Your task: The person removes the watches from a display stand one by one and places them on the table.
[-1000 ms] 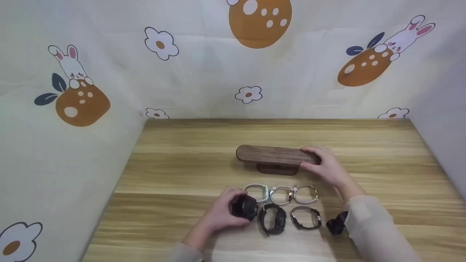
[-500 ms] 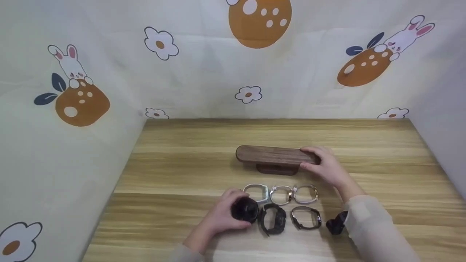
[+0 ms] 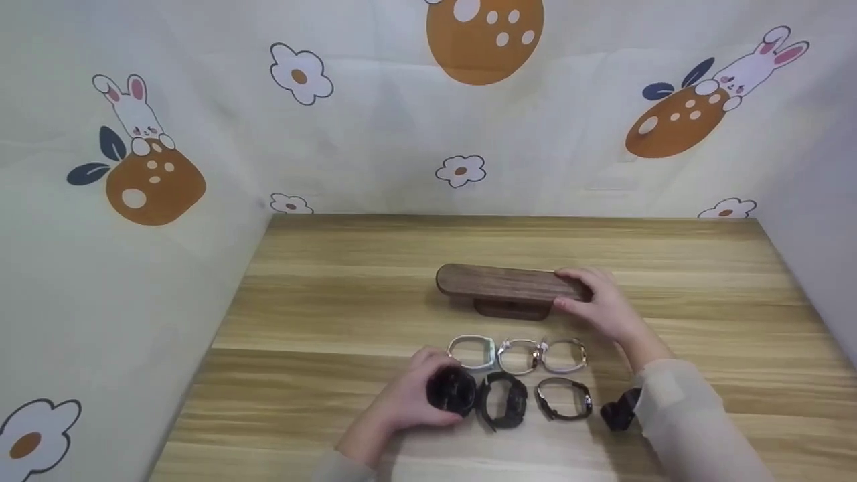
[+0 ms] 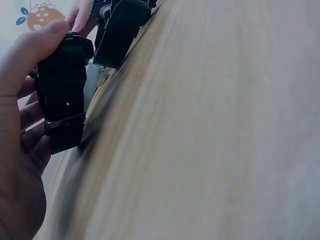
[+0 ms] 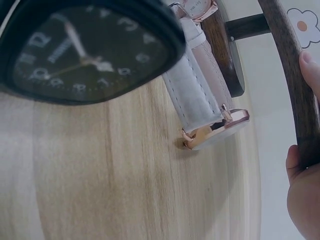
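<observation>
My left hand [image 3: 410,393] grips a black wristwatch [image 3: 452,391] at the left end of the front row, fingers behind and thumb in front. In the left wrist view the watch's black strap [image 4: 65,100] hangs from below the thumb. My right hand [image 3: 606,311] holds the right end of a dark wooden T-bar watch stand [image 3: 499,281], thumb on the near side and fingers over the far side. The bar carries no watch. Beside the held watch stands a chunky black watch [image 3: 503,402], and farther right a slimmer dark-strapped watch [image 3: 564,399].
Behind the black watches, three light-strapped ones stand in a row: a pale mint watch [image 3: 472,353], a white one [image 3: 519,356] and a pale one with gold trim [image 3: 564,356]. A small black device [image 3: 619,410] sits against the right sleeve. Patterned cloth [image 3: 375,134] encloses the wooden table [image 3: 321,288].
My left hand has tilted the black watch so that its round face turns more upward. The right hand keeps its grip on the stand. The head view has shifted slightly.
</observation>
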`<state>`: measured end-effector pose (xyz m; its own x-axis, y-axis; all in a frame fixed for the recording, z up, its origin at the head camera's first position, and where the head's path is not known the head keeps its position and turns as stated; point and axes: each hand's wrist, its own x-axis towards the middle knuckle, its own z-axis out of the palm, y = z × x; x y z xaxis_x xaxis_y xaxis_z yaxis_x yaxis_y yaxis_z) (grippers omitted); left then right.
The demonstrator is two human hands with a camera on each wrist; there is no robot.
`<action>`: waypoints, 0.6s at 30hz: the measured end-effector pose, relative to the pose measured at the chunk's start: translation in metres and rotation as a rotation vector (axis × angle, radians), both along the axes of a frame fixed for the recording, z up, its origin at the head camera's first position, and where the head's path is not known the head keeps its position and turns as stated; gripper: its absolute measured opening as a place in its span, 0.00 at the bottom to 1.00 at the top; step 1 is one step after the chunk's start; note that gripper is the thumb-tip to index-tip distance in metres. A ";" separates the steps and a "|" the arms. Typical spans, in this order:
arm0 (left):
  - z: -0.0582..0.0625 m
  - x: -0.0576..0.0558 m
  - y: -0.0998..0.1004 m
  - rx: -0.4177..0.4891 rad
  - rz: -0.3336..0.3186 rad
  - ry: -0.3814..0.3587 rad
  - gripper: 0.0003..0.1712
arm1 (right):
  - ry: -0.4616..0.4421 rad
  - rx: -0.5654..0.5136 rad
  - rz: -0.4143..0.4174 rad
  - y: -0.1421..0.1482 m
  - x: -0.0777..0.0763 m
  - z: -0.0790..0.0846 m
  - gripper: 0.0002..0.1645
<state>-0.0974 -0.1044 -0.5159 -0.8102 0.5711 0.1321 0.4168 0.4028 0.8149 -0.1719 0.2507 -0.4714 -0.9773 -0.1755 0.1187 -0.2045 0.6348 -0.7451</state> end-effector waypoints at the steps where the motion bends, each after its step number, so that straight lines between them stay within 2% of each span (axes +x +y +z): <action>1: 0.000 0.000 0.000 -0.009 -0.001 0.002 0.41 | -0.005 0.001 -0.001 0.000 0.000 0.000 0.34; 13: -0.004 -0.001 0.001 -0.043 0.027 -0.025 0.44 | -0.003 -0.009 0.003 0.000 0.000 -0.001 0.34; 18: -0.003 -0.001 0.000 -0.057 0.035 -0.009 0.46 | 0.002 -0.011 -0.001 0.000 0.001 -0.001 0.34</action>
